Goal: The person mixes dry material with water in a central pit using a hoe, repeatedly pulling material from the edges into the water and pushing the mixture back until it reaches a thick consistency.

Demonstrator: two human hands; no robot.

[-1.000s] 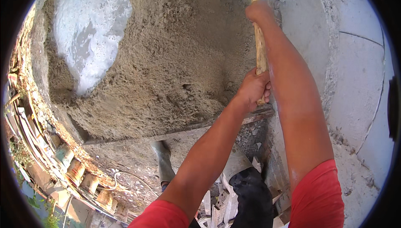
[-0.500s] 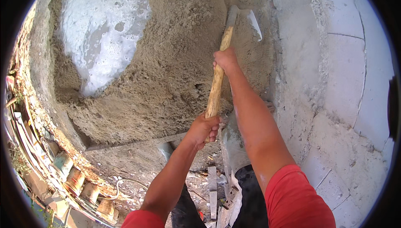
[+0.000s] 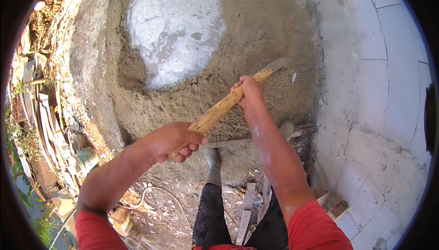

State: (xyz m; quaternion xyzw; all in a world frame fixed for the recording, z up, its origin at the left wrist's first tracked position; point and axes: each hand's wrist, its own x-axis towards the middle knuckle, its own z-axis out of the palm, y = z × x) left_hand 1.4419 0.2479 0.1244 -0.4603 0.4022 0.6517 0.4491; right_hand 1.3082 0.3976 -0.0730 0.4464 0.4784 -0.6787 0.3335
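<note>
Both my hands grip the rough wooden handle of a hoe (image 3: pixel 218 113), which slants up to the right. My left hand (image 3: pixel 176 141) is closed around the lower end. Farther up, my right hand (image 3: pixel 249 91) wraps the handle just below its metal socket. The blade lies at the right part of a heap of grey-brown sandy mix (image 3: pixel 183 108) and is mostly hidden in it; only a small pale edge shows. In a hollow of the heap, left of the hoe, sits foamy whitish liquid (image 3: pixel 183 26).
A pale block wall (image 3: pixel 366 85) runs along the right. A low rim (image 3: pixel 228 144) borders the heap's near side, with my boot (image 3: pixel 213 170) by it. Wood strips (image 3: pixel 247 209) and a thin hose (image 3: pixel 171 193) lie on the ground. Boards and containers (image 3: pixel 87 158) clutter the left.
The hoe has swung from nearly upright to a stronger slant, its blade drawn nearer and sunk into the mix. My left hand moved left. The view shifted, so the foamy liquid appears farther right.
</note>
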